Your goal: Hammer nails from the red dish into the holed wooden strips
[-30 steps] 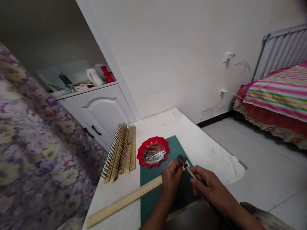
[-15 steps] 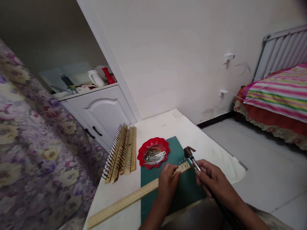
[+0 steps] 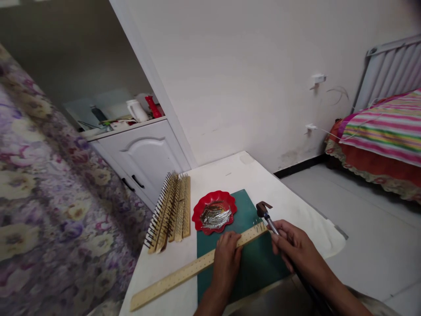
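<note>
A pale wooden strip (image 3: 174, 280) with rows of small holes lies diagonally across the green mat (image 3: 210, 281) and the table. Several nails (image 3: 259, 227) stand upright in its right end. My left hand (image 3: 227, 254) is closed over the strip's edge, left of those nails. In my right hand (image 3: 296, 245) is a claw hammer (image 3: 270, 223), gripped by its handle. Its head is raised just beyond the nailed end, apart from the nails as far as I can see. Behind my left hand sits a red scalloped dish (image 3: 198, 215) holding many loose silver nails (image 3: 215, 216).
Several wooden strips studded with nails (image 3: 169, 210) lie at the left of the white table (image 3: 226, 175). A floral curtain (image 3: 66, 197) hangs left, beside a white cabinet (image 3: 148, 153). A bed (image 3: 384, 127) stands at the far right.
My left hand has slid back a little along the strip, away from the nails, its fingers now lower over the edge. The hammer is held much as before. The view has shifted slightly.
</note>
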A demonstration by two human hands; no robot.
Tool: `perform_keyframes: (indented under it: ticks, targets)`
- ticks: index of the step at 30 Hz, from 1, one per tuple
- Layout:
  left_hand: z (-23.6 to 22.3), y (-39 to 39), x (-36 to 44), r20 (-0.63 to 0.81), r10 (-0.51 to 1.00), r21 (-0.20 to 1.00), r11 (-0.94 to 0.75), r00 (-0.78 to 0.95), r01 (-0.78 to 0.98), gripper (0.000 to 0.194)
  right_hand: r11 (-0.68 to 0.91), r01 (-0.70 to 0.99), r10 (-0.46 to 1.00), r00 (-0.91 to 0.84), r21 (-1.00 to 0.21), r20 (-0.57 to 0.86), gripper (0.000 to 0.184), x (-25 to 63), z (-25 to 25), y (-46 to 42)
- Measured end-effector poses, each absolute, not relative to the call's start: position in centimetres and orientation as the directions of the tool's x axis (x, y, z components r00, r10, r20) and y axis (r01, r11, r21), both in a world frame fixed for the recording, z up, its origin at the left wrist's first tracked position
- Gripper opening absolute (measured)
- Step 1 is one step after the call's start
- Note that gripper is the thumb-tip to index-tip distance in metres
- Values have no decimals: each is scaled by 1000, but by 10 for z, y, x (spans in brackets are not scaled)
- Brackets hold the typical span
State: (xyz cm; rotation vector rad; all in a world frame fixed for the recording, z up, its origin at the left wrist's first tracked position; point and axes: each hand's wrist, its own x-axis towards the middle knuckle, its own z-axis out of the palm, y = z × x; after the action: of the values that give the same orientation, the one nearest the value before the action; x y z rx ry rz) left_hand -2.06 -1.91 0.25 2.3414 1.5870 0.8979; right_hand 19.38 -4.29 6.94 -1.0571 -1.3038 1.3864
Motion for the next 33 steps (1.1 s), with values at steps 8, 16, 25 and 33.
perform_keyframes:
  ticks: [8,16,25,33]
  targets:
    - [37,-9,-31,416,877,456,-429,239,780,18,-30,-63,980,-198,-998,-17,24,194,75,-41]
    - [55,68,-51,284,925,268,-328,251,906,14,-32,-71,982,-186,-997,-19,26,192,76,-40]
    - [47,82,-46,155,965,162,-236,212,958,15,-46,-63,976,-215,-997,-32,25,190,79,-39]
    - [52,92,-47,27,993,127,-117,115,985,16,-57,-52,974,-222,-997,-44,23,187,78,-38]
